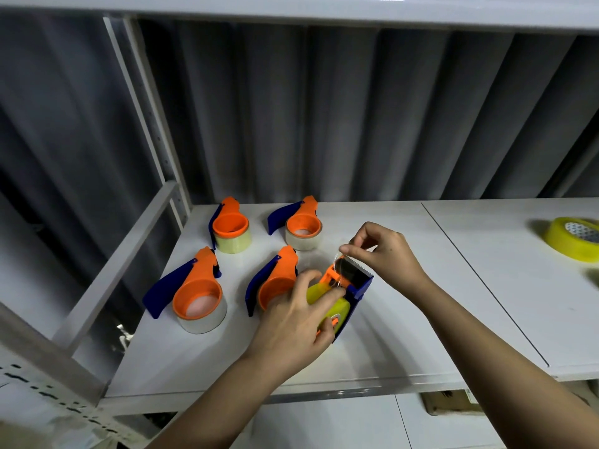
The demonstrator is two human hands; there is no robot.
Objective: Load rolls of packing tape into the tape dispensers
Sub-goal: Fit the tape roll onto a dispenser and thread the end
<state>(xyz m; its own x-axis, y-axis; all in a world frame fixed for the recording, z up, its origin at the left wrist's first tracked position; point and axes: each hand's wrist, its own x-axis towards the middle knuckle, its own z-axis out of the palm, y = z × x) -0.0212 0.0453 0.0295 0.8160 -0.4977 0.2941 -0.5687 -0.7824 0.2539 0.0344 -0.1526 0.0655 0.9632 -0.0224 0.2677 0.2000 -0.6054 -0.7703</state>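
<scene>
On the white shelf [405, 335] lies an orange and blue tape dispenser [355, 283] with a yellow tape roll [335, 307] in it. My left hand [298, 319] grips the roll and the dispenser body. My right hand [382, 252] pinches the clear tape end [340, 254] just above the serrated blade. Several other orange and blue dispensers lie to the left, each with a tape roll on it: far left [231, 226], far middle [301, 226], near left [197, 296], and one [275, 281] partly hidden behind my left hand.
A loose yellow tape roll [575, 238] lies at the right edge of the shelf. A corrugated grey wall [324, 108] stands behind. A metal shelf post [149, 124] and a slanted brace [113, 270] rise at the left. Another shelf board is above.
</scene>
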